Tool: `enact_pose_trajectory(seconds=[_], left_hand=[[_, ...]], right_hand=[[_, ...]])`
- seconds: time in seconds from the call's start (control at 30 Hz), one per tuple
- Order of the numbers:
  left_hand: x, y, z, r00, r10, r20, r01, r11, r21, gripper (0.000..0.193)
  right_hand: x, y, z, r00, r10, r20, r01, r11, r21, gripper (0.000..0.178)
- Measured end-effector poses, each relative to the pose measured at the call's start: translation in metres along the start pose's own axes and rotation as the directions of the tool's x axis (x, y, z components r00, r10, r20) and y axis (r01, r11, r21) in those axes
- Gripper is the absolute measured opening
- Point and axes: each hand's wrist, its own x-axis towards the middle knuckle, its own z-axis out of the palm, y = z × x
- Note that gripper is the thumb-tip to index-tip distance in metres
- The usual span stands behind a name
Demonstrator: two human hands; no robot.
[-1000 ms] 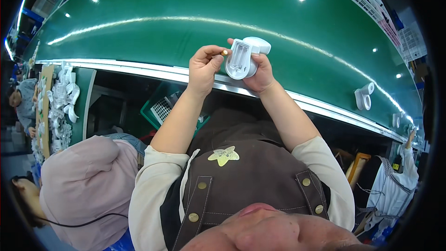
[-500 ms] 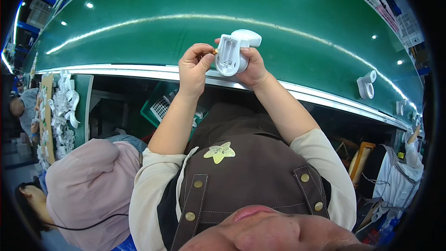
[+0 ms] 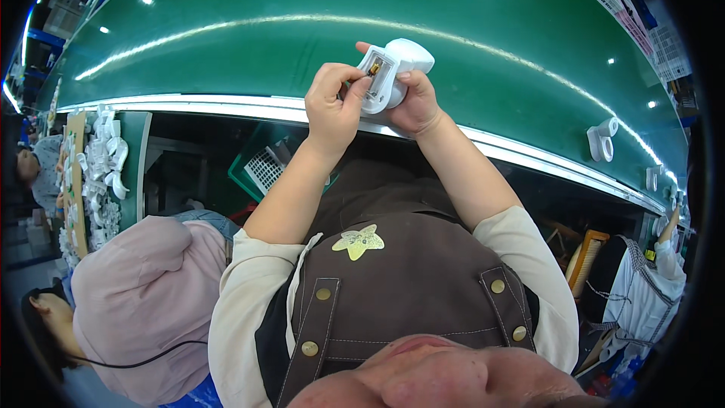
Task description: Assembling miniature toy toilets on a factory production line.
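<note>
Above the near edge of the green bench, my right hand [image 3: 417, 104] grips a white plastic device [image 3: 411, 57] from its right side. The device has a rounded head and an open, recessed battery compartment [image 3: 382, 83] that faces me. My left hand [image 3: 336, 102] has its fingers pinched at this compartment, on a small gold-and-dark battery [image 3: 374, 68]. The battery lies partly inside the recess, and my fingertips cover some of it.
A similar white device [image 3: 602, 140] stands on the green bench [image 3: 249, 61] to the right. Below the bench edge is a green basket [image 3: 245, 178]. White parts crowd a side surface at left, and a person in a pink top [image 3: 147, 302] is close by.
My left hand has moved right and brought the battery from beside the device into its compartment. The device has shifted slightly up and right and tilted in my right hand.
</note>
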Motion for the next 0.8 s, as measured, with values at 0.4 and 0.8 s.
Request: enact_pose_trajectory(seconds=[0.4,0.8], left_hand=[[0.03,-0.001,-0.032,0.764,0.53,0.369,-0.621,0.759,0.196,0.022],[0.015,0.015,-0.029,0.859,0.238,0.453,-0.431,0.814,0.39,0.02]], right_hand=[[-0.003,0.006,-0.008,0.976,0.158,0.149,-0.169,0.983,0.071,0.049],[-0.004,0.004,0.0,0.981,0.194,0.011,-0.194,0.98,0.033,0.051]])
